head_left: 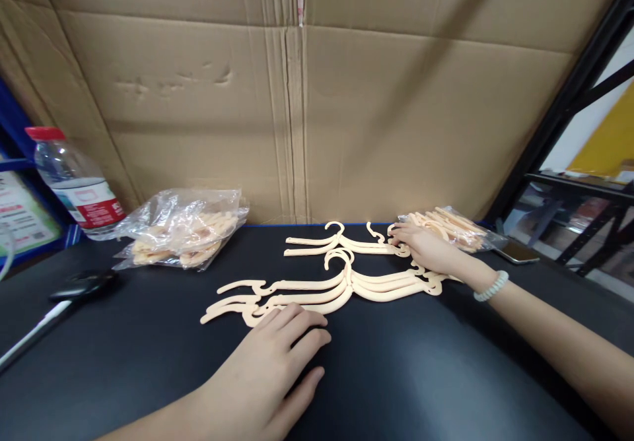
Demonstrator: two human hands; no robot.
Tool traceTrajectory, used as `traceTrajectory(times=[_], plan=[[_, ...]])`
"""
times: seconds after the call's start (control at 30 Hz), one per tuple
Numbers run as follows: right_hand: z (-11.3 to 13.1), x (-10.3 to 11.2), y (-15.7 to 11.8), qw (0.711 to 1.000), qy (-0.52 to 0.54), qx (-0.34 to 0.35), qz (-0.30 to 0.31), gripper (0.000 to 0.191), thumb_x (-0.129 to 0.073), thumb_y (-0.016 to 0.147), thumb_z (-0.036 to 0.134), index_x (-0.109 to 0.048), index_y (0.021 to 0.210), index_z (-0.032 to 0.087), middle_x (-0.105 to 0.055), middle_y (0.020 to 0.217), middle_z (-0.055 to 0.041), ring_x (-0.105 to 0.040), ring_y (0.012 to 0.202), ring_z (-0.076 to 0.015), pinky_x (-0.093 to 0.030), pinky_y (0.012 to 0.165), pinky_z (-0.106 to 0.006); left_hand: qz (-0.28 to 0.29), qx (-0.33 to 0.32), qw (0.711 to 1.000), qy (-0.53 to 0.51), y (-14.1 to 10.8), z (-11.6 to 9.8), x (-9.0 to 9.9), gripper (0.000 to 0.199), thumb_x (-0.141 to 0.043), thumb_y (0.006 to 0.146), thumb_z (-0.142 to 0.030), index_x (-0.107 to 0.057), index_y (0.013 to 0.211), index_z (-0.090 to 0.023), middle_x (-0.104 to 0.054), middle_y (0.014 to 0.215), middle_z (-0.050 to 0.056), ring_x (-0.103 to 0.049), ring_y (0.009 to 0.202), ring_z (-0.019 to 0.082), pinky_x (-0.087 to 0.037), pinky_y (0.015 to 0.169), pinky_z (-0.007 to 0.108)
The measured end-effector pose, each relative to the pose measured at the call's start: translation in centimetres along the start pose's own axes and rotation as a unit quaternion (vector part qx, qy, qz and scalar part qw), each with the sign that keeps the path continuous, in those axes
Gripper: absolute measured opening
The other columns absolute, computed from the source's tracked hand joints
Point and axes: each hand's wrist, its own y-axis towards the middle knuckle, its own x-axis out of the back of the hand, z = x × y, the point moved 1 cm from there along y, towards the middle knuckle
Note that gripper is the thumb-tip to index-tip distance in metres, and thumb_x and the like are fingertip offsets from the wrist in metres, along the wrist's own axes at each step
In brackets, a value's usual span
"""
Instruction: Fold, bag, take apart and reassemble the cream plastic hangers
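Note:
Several peach plastic folding hangers lie flat in overlapping rows on the black table. My left hand rests palm down at their near edge, with its fingers apart and holding nothing. Behind this group, another set of hanger parts has its hook pointing away from me. My right hand reaches to the right end of that back set. Its fingers are closed on a small curved hanger piece, which they partly hide. A similar loose curved piece lies just to the left.
A clear bag of hanger parts lies at back left, beside a red-capped water bottle. Another bag of parts and a phone are at back right. A black device with a white cable sits left. Cardboard stands behind.

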Motion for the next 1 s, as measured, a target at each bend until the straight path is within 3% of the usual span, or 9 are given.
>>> traceTrajectory(times=[0.2,0.33,0.53,0.63,0.83,1.0], plan=[[0.2,0.3,0.3,1.000,0.001,-0.015,0.026,0.044,-0.036,0.060,-0.008,-0.063,0.086,0.016,-0.065,0.089,-0.0064,-0.060,0.086,-0.0192,-0.048,0.077,-0.032,0.013,0.003,1.000,-0.002,0.1,0.0,0.2,0.031,-0.047,0.086,-0.012,-0.054,0.114,-0.021,-0.058,0.117,0.008,-0.054,0.105,0.023,-0.049,0.093,0.039],[-0.2,0.0,0.2,1.000,0.001,-0.006,0.030,0.050,-0.035,0.059,-0.008,-0.066,0.090,0.017,-0.066,0.097,-0.0073,-0.060,0.095,-0.0199,-0.049,0.083,-0.033,0.007,0.003,1.000,-0.003,0.0,-0.1,0.3,0.030,-0.048,0.086,-0.012,-0.054,0.114,-0.021,-0.058,0.117,0.008,-0.054,0.105,0.024,-0.049,0.092,0.039],[-1.4,-0.6,0.0,0.999,-0.002,0.037,-0.011,0.058,-0.036,0.063,-0.007,-0.070,0.102,0.019,-0.070,0.107,-0.0068,-0.061,0.108,-0.0210,-0.046,0.099,-0.043,0.005,0.000,1.000,0.002,0.0,-0.1,0.1,0.031,-0.048,0.086,-0.012,-0.056,0.114,-0.022,-0.059,0.117,0.008,-0.054,0.105,0.024,-0.049,0.092,0.039],[-1.6,-0.7,-0.1,0.999,-0.015,0.044,-0.012,0.057,-0.037,0.065,-0.008,-0.071,0.102,0.019,-0.070,0.109,-0.0079,-0.062,0.109,-0.0222,-0.046,0.101,-0.045,-0.003,0.000,1.000,0.000,0.1,-0.1,0.1,0.031,-0.049,0.085,-0.013,-0.057,0.114,-0.022,-0.059,0.116,0.008,-0.055,0.105,0.024,-0.049,0.093,0.039],[-1.7,-1.2,-0.3,1.000,-0.005,-0.014,0.012,0.060,-0.035,0.065,-0.011,-0.064,0.111,0.014,-0.066,0.114,-0.0115,-0.062,0.108,-0.0212,-0.050,0.095,-0.038,0.011,0.004,1.000,0.002,0.2,-0.3,0.4,0.030,-0.048,0.086,-0.014,-0.057,0.113,-0.021,-0.059,0.116,0.009,-0.055,0.102,0.024,-0.050,0.091,0.040],[-1.9,-1.2,-0.1,1.000,-0.009,0.007,0.013,0.067,-0.036,0.061,-0.010,-0.065,0.115,0.018,-0.066,0.119,-0.0089,-0.059,0.114,-0.0209,-0.047,0.100,-0.040,0.021,0.012,1.000,-0.001,0.0,-0.3,0.3,0.029,-0.048,0.087,-0.014,-0.056,0.113,-0.021,-0.058,0.116,0.009,-0.054,0.104,0.024,-0.049,0.091,0.041]])
